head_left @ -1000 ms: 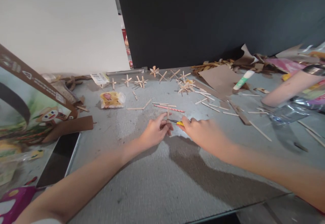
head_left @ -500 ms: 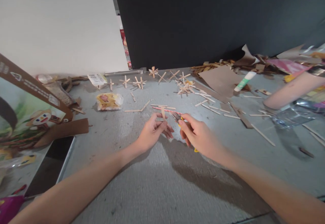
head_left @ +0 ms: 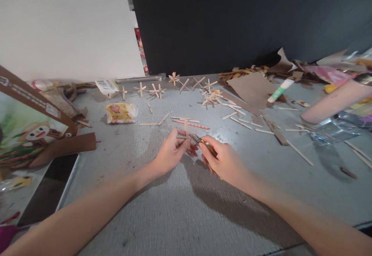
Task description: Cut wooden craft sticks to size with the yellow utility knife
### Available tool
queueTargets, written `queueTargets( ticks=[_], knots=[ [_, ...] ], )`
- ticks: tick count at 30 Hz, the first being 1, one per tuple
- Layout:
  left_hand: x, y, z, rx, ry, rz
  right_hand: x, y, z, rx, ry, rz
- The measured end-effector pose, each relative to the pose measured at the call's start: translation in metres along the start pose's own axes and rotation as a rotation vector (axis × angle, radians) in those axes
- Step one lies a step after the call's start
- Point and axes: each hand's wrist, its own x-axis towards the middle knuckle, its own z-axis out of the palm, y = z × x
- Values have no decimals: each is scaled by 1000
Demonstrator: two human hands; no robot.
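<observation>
My left hand (head_left: 172, 149) pinches a flat wooden stick (head_left: 186, 129) between thumb and fingers, and the stick stands up from the grip. Another stick seems to cross it at the fingertips, but the fingers partly hide it. In my right hand (head_left: 222, 155) is a utility knife (head_left: 195, 138), grey at the front and yellow along its body. Its front end meets or nearly meets the stick near my left thumb; actual contact is hard to tell. Just beyond both hands, a red-and-white striped straw (head_left: 192, 124) lies beside a loose stick (head_left: 180, 118).
Several stick stars (head_left: 157, 90) stand along the back. Loose sticks (head_left: 241, 122) and cardboard (head_left: 247, 87) lie right, with a green-and-white glue stick (head_left: 280, 90) and a pinkish tube (head_left: 328, 101). At left are a yellow packet (head_left: 120, 113), a phone (head_left: 48, 190) and a printed carton (head_left: 35, 120).
The utility knife has moved left, bringing its front end to the stick in my left hand. The view has shifted slightly.
</observation>
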Motion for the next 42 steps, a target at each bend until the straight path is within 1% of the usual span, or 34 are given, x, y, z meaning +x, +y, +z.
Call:
queueTargets(
  ticks=[6,12,19,24,27,29,33,35,38,42],
  knots=[
    [1,-1,1,19,-5,-2,0,-1,-1,-25,-5,-6],
    [1,-1,1,54,-10,-9,0,4,1,-151,40,-48],
    [-3,0,0,272,-14,38,0,5,2,-210,48,-44],
    [-2,-2,-1,362,-26,67,1,4,2,-171,31,-34],
    [-2,-4,-2,411,-19,62,1,4,2,-180,44,-42],
    [-2,-4,-2,428,-16,55,1,4,2,-141,40,-28],
    [0,-3,0,372,4,67,3,2,3,88,-13,58],
    [1,-2,2,319,35,64,5,1,5,180,-14,90],
    [2,-1,4,254,77,43,5,0,8,259,-3,109],
    [0,2,6,237,131,-1,5,-1,13,338,-12,129]
  ],
)
